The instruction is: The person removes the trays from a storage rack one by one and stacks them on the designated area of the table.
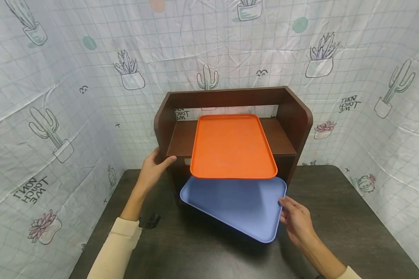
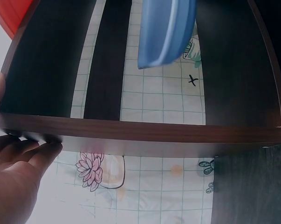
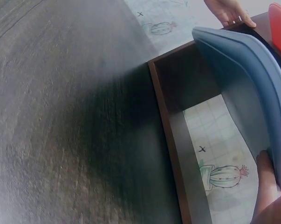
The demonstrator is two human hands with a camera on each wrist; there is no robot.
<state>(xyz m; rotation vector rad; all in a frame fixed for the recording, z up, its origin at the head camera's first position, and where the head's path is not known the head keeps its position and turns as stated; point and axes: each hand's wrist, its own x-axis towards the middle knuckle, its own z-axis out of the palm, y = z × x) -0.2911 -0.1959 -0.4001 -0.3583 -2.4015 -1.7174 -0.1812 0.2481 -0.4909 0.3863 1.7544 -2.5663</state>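
Note:
A blue tray [image 1: 237,205] is held at its right edge by my right hand [image 1: 296,219], thumb on the upper face. It sits askew in front of the lower compartment of a dark brown wooden shelf [image 1: 227,99], its right front corner reaching out toward me. The orange tray [image 1: 232,147] above hides its back part. My left hand [image 1: 150,172] grips the shelf's left side panel, thumb at the inner front edge and fingers outside. In the left wrist view, one end of the blue tray [image 2: 166,35] hangs within the lower opening, apart from the side panel.
The orange tray lies on the upper board and juts over its front edge. A dark wooden table [image 1: 335,217] carries the shelf. Printed cloth [image 1: 101,77] encloses the back and both sides. A black band [image 1: 149,221] is on the left wrist.

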